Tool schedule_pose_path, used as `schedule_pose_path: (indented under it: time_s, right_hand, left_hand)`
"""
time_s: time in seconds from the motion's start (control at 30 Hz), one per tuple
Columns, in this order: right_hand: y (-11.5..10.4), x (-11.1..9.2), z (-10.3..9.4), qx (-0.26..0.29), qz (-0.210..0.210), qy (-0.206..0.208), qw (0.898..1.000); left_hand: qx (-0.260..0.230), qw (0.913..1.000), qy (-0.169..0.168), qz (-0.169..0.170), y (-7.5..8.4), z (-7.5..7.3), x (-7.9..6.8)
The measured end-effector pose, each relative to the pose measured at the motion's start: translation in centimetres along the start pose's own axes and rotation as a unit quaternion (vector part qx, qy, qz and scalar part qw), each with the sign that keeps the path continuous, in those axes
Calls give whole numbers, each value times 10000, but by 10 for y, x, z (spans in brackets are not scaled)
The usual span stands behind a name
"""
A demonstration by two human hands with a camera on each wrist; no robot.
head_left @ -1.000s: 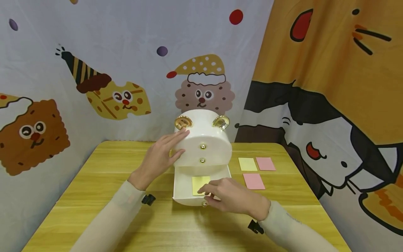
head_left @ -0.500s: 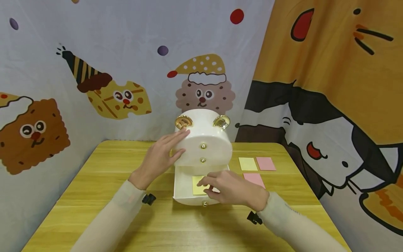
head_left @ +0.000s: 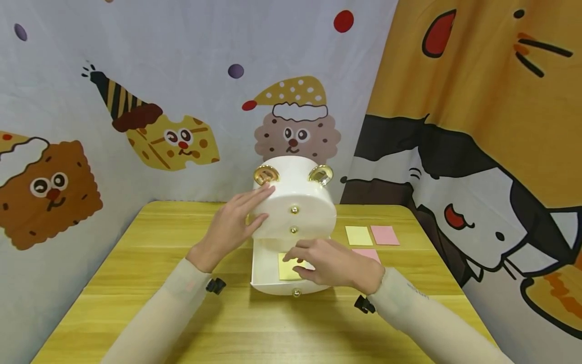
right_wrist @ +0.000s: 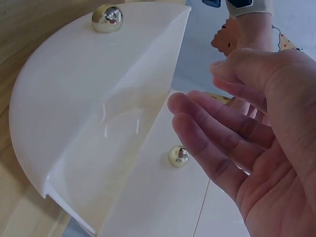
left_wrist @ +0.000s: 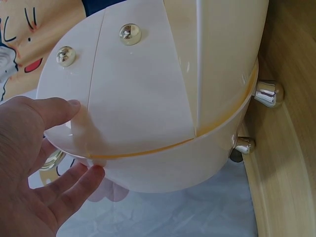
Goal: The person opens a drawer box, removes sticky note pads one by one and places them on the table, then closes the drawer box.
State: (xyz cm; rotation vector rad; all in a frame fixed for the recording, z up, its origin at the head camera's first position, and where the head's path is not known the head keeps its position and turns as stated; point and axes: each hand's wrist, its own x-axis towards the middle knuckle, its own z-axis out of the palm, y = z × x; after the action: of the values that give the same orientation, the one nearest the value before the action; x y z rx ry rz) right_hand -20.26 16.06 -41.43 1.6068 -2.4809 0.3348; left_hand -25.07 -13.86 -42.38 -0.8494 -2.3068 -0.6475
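A white rounded drawer box (head_left: 313, 217) with gold ears stands on the table in the head view. Its bottom drawer (head_left: 273, 289) is pulled out, and a yellow sticky note (head_left: 285, 274) lies inside it. My left hand (head_left: 225, 227) steadies the box at its left side. In the left wrist view the thumb (left_wrist: 59, 111) is against the front face and the fingers reach along the side. Just above the drawer hovers my right hand (head_left: 336, 265), its fingers loosely bent and holding nothing. It covers part of the note and the drawer's right side.
Right of the box lie a yellow sticky note (head_left: 358, 235) and two pink ones (head_left: 385, 235), the nearer pink note (head_left: 368, 254) partly covered by the right hand. The wooden table (head_left: 159, 242) backs onto a printed curtain (head_left: 191, 40).
My right hand has lifted and drawn up from the yellow note in the drawer, away from the drawer's front edge. The left hand stays at the box's side.
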Motion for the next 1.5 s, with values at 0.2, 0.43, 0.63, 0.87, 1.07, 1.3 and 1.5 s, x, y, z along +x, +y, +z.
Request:
schedule_pose_path:
  time_s: [0.2, 0.43, 0.63, 0.87, 1.07, 1.3, 1.5]
  right_hand:
    - [4, 5, -1, 105, 68, -235, 9996]
    - [10, 13, -1, -50, -13, -493, 9988]
    - [13, 18, 1, -171, -66, -659, 9977]
    - [15, 22, 2, -207, -79, -788, 9966]
    - [16, 25, 2, -175, -181, -842, 9961]
    - [18, 29, 6, -293, -151, -1010, 9943]
    - [19, 32, 8, -226, -84, -1223, 9922]
  left_hand:
    - [70, 10000, -17, -19, 0, 0, 0]
    - [65, 10000, 2, -26, -1, 1, -1]
    - [69, 10000, 18, 3, 0, 1, -1]
    - [82, 10000, 15, 20, 1, 1, -1]
    - [96, 10000, 14, 15, 0, 0, -1]
    - [82, 10000, 4, -13, -1, 0, -1]
    - [90, 9999, 45, 17, -2, 1, -2]
